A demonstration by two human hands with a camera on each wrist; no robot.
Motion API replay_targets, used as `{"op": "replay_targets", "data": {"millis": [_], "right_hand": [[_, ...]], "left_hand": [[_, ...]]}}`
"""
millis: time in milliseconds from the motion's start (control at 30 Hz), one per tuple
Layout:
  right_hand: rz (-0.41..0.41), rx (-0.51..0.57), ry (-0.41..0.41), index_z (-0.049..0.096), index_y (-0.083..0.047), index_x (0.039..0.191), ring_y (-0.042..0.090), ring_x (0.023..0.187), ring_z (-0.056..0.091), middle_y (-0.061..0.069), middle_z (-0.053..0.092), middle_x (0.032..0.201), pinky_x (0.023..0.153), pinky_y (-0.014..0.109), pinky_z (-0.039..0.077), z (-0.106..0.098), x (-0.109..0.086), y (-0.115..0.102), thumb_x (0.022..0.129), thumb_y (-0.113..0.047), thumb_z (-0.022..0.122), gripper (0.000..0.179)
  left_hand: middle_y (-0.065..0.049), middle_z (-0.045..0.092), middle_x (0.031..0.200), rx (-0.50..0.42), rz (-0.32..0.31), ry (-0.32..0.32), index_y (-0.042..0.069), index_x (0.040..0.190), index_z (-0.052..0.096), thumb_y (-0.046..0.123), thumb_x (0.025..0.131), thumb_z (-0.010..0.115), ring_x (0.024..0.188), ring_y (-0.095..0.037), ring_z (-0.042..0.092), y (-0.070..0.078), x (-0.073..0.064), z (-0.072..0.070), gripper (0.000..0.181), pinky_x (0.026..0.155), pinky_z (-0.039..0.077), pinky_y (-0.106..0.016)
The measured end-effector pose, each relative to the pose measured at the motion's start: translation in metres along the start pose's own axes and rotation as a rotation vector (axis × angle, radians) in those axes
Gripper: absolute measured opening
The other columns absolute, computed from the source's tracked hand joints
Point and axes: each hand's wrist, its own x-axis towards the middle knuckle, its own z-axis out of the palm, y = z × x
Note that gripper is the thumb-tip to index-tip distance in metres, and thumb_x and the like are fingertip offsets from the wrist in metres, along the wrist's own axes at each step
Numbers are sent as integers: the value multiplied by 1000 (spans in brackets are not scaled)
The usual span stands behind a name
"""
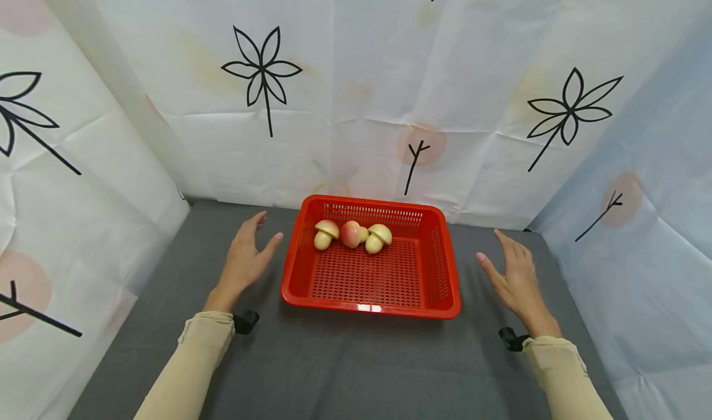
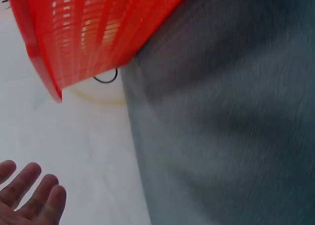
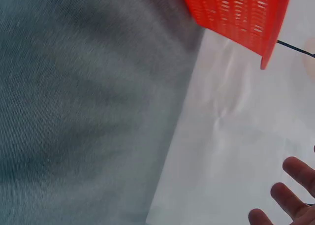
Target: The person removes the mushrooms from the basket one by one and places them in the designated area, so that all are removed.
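A red plastic basket [image 1: 367, 310] with slotted walls stands on the grey cloth. Several toy mushrooms lie along its back left part: one with a reddish cap [image 1: 327, 228] at the left, one with its red cap [image 1: 350, 234] turned sideways in the middle, and a yellowish one [image 1: 378, 238] at the right. My left hand [image 1: 245, 256] hovers left of the basket, fingers spread and touching nothing. On the other side, apart from the basket, my right hand [image 1: 516, 278] is likewise spread and holds nothing. Both wrist views show fingertips and the basket's outer wall [image 2: 98, 33].
Grey cloth [image 1: 334, 370] covers the table. White sheets [image 1: 356, 99] printed with black flowers and pale circles hang behind it and on both sides. Each wrist wears a black strap [image 1: 246, 322].
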Motion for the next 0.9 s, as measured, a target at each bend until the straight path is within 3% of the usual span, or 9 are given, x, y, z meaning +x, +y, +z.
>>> {"op": "replay_targets", "data": {"millis": [167, 400, 533, 633, 900], "right_hand": [[35, 80, 2, 34, 0, 156, 55, 134, 32, 32, 41, 148, 102, 74, 27, 0, -2, -5, 103, -30, 60, 66], [102, 189, 13, 35, -1, 155, 45, 129, 44, 27, 48, 143, 101, 62, 39, -2, -3, -15, 102, -28, 63, 65], [141, 234, 8, 32, -7, 157, 39, 130, 47, 21, 49, 144, 103, 32, 44, -3, -2, -21, 102, -29, 63, 67], [137, 263, 12, 32, -9, 158, 36, 129, 49, 18, 51, 144, 93, 11, 39, -5, 0, -27, 102, -28, 64, 67], [112, 371, -1, 34, -6, 156, 35, 129, 50, 20, 51, 144, 96, 16, 42, -5, 7, -47, 100, -20, 66, 65]], "left_hand": [[-26, 50, 142, -175, -70, -45, -3, 150, 40, 26, 100, 65, 130, -42, 49, -1, -4, 8, 62, 109, 41, -58], [-27, 48, 145, -342, -193, -136, -3, 151, 37, 23, 101, 64, 132, -43, 48, 0, -9, 23, 62, 110, 41, -56], [-27, 48, 145, -380, -238, -166, -3, 151, 37, 23, 101, 64, 131, -43, 49, 2, -12, 31, 63, 106, 45, -58], [-27, 48, 145, -387, -255, -172, -5, 151, 36, 22, 101, 64, 130, -43, 50, 3, -14, 38, 64, 103, 47, -58], [-29, 49, 142, -420, -283, -168, -7, 150, 37, 21, 101, 65, 126, -43, 52, 5, -17, 50, 63, 101, 49, -58]]}}
